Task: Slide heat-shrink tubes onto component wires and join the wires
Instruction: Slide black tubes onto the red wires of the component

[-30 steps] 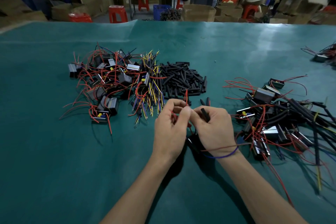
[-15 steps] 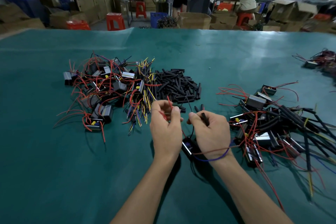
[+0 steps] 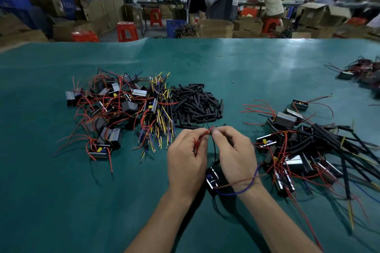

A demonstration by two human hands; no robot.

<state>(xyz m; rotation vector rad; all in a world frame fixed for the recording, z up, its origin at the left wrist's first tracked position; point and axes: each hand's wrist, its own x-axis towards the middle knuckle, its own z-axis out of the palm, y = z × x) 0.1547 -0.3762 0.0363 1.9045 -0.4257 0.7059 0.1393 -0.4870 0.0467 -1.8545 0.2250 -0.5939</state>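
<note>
My left hand (image 3: 187, 160) pinches thin red wires (image 3: 199, 139) between thumb and fingers. My right hand (image 3: 234, 154) pinches a short black heat-shrink tube (image 3: 211, 131) at the wire tips, fingertips almost touching the left hand's. A black wire (image 3: 214, 150) runs down between the hands to a small black component (image 3: 212, 178) lying on the green table (image 3: 82, 201) under my wrists. A blue and a brown wire loop over my right wrist. A pile of black heat-shrink tubes (image 3: 197, 104) lies just beyond the hands.
A heap of components with red wires (image 3: 102, 113) and a bundle of yellow and blue wires (image 3: 158, 117) lie at the left. Components with tubes on their wires (image 3: 308, 146) spread at the right. Another small heap (image 3: 362, 72) sits far right. People, boxes and stools stand beyond the table.
My hands have come together again, the right hand's tube now meeting the red wire tips held by the left. The view has tilted up a little.
</note>
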